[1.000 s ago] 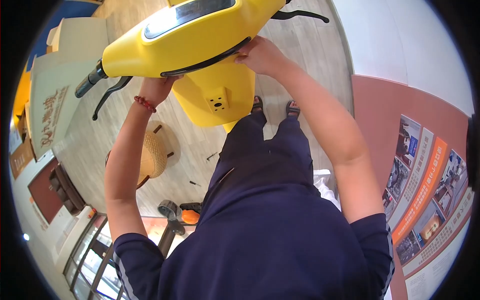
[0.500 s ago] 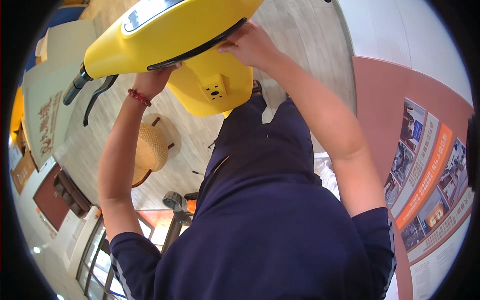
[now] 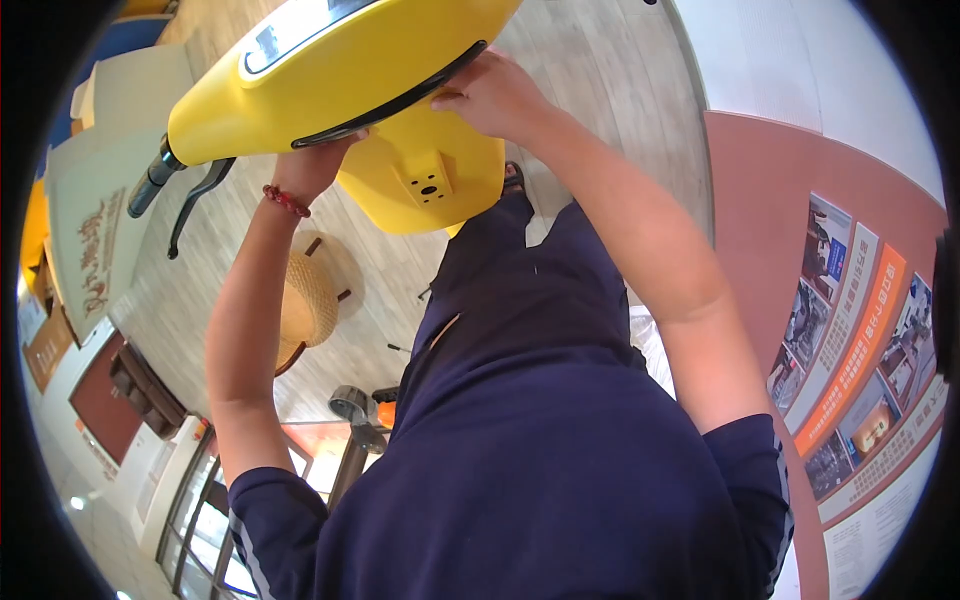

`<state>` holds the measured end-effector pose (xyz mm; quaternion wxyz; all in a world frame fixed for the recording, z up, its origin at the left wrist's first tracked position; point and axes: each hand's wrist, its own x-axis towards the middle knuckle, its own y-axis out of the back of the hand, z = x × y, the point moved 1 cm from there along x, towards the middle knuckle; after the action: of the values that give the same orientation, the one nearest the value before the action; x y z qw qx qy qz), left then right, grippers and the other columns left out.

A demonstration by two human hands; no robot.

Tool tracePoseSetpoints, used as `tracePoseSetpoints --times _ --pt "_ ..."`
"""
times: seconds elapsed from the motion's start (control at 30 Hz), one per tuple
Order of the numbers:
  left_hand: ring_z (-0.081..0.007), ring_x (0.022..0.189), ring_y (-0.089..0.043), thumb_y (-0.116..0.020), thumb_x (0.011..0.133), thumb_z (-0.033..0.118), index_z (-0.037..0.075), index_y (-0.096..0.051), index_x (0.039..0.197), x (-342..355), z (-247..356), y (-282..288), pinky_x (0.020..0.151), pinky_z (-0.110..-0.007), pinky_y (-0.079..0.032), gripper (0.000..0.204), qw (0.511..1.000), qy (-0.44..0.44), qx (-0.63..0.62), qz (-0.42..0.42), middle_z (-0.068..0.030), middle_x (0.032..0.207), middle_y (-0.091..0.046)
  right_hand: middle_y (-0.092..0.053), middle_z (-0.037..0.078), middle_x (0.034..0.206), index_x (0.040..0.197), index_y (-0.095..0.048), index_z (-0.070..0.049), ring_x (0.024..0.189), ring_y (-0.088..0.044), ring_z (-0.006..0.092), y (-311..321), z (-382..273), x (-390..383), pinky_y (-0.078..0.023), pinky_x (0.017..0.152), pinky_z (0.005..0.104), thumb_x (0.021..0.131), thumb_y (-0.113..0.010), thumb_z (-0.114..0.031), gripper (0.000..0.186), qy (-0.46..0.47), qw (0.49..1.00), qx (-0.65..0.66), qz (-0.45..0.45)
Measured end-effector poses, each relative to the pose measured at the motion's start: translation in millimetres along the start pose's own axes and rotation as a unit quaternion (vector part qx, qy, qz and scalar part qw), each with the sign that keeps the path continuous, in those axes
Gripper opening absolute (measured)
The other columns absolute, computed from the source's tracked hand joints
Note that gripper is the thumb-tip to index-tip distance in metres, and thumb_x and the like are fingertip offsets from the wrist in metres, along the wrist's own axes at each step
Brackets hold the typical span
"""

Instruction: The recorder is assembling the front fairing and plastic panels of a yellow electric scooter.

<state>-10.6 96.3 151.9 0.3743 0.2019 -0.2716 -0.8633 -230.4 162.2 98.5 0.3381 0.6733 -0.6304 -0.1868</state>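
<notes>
In front of me is the yellow handlebar cover point(image 3: 350, 75) of a scooter, with a black trim strip point(image 3: 395, 97) along its near lower edge. A black grip point(image 3: 155, 178) and a brake lever point(image 3: 200, 205) stick out at its left end. Below hangs a yellow front panel point(image 3: 420, 165) with a small raised plate. My left hand point(image 3: 318, 168), a red bead bracelet at its wrist, reaches under the cover; its fingers are mostly hidden. My right hand point(image 3: 492, 95) is curled at the trim's right end, thumb bent, fingertips tucked out of sight behind the edge.
A woven round stool point(image 3: 308, 300) stands on the wood-look floor point(image 3: 620, 120) to the left. On the right is a reddish wall panel point(image 3: 755, 220) with a photo poster point(image 3: 850, 350). A pale counter point(image 3: 95, 230) is at far left, a brown sofa point(image 3: 145, 390) lower left.
My left hand and forearm have shifted slightly right. My right hand has moved a little left and down, staying at the trim's edge. The yellow cover has barely moved.
</notes>
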Motion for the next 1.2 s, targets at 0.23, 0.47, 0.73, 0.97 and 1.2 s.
tracePoseSetpoints --times 0.23,0.47,0.73,0.97,1.2 --pt "-0.0157 0.080 -0.059 -0.065 0.074 0.009 0.003 -0.059 0.095 4 -4 16 0.070 -0.028 -0.048 0.023 0.997 -0.002 0.040 -0.063 -0.0058 0.087 -0.062 -0.059 0.007 0.097 0.098 -0.061 -0.012 0.099 -0.050 0.0260 16 -3 -1 -0.040 0.085 0.0373 0.072 -0.060 -0.021 0.027 0.044 0.999 -0.014 -0.007" --pt "-0.0166 0.085 -0.058 -0.065 0.075 0.009 0.004 -0.058 0.099 -1 -21 23 0.073 -0.029 -0.047 0.025 0.998 -0.031 0.047 -0.018 -0.0059 0.091 -0.062 -0.058 0.008 0.098 0.096 -0.062 -0.014 0.098 -0.050 0.0268 15 -1 2 -0.041 0.085 0.0375 0.070 -0.060 -0.019 0.027 0.012 0.998 -0.020 -0.053" --pt "-0.0182 0.086 -0.058 -0.064 0.075 0.007 0.003 -0.058 0.097 -5 -11 21 0.074 -0.030 -0.047 0.024 0.999 -0.031 0.044 0.003 -0.0075 0.094 -0.061 -0.055 0.007 0.106 0.112 -0.053 -0.012 0.108 -0.046 0.0232 16 -16 -4 -0.034 0.093 0.0399 0.073 -0.055 -0.017 0.040 -0.013 0.989 -0.119 -0.088" --pt "-0.0332 0.089 -0.054 -0.060 0.073 0.013 0.005 -0.059 0.098 -45 48 25 0.079 -0.039 -0.043 0.026 0.958 -0.035 0.274 0.074 -0.0151 0.094 -0.059 -0.038 0.011 0.129 0.124 -0.038 -0.007 0.120 -0.035 0.0266 21 -7 -65 -0.028 0.099 0.0406 0.073 -0.051 -0.010 0.052 -0.089 0.991 -0.105 -0.001" --pt "-0.0290 0.108 -0.046 -0.070 0.065 0.014 0.007 -0.048 0.115 -94 106 145 0.090 -0.037 -0.037 0.054 0.979 -0.033 0.199 0.019 -0.0127 0.114 -0.051 -0.057 0.020 0.100 0.094 -0.061 0.000 0.098 -0.052 0.0341 24 94 -223 -0.041 0.086 0.0385 0.070 -0.055 -0.024 0.034 -0.321 0.919 -0.117 -0.198"
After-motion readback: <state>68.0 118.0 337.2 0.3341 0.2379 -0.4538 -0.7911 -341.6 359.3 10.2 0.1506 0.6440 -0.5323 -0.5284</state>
